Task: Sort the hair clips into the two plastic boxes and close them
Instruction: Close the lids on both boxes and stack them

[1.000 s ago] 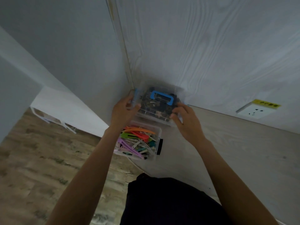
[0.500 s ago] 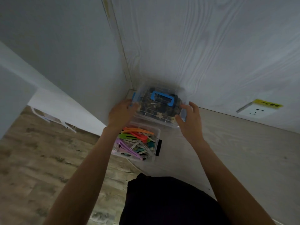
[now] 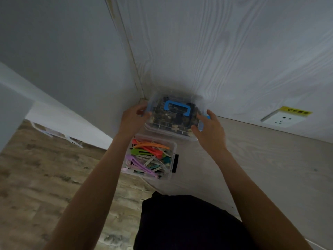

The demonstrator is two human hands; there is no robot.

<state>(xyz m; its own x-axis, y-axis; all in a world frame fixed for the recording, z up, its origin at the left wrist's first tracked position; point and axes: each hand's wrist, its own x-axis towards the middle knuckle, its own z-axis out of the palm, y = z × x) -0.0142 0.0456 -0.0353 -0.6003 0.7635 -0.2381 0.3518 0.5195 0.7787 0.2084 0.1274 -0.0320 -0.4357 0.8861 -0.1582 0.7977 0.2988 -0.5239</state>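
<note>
A clear plastic box with a blue handle (image 3: 177, 108) on its lid (image 3: 173, 116) stands in the corner of the table against the wall, filled with dark hair clips. My left hand (image 3: 134, 117) grips its left end at the blue latch. My right hand (image 3: 210, 130) holds its right end, fingers spread over the right latch. Nearer to me, a second clear box (image 3: 172, 159) has no lid on it and holds several coloured hair clips (image 3: 146, 156): orange, green, purple, teal. A black latch shows on its right side.
The pale table (image 3: 252, 168) meets a white wood-grain wall (image 3: 216, 51) behind and a grey wall (image 3: 63, 60) to the left. A wall socket (image 3: 281, 120) with a yellow label sits at the right. Wooden floor (image 3: 36, 177) lies below left; dark clothing (image 3: 180, 222) is at the bottom.
The lidded box has moved back into the corner. My hands shifted from its near corners out to its two ends, at the blue latches.
</note>
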